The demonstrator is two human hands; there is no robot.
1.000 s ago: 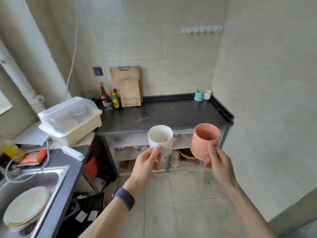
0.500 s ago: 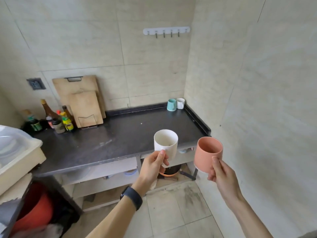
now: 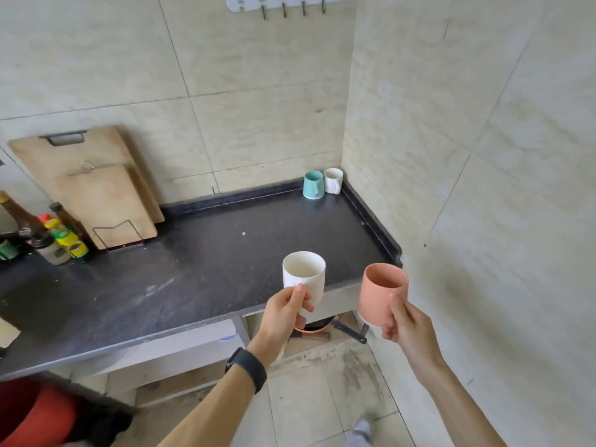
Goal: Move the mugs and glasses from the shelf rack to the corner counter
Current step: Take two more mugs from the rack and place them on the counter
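The left hand (image 3: 283, 312) grips a white mug (image 3: 304, 274), thumb on its near side, held upright over the front edge of the dark counter (image 3: 193, 269). The right hand (image 3: 407, 321) grips a pink mug (image 3: 382, 290), also upright, just off the counter's front right corner and beside the white one without touching it. A black band (image 3: 246, 369) sits on the left wrist. In the far right corner of the counter stand a teal mug (image 3: 312, 184) and a second white mug (image 3: 333, 180), side by side against the wall. Two cutting boards (image 3: 93, 188) lean on the back wall near the far left, with bottles (image 3: 48, 233) beside them at the left edge.
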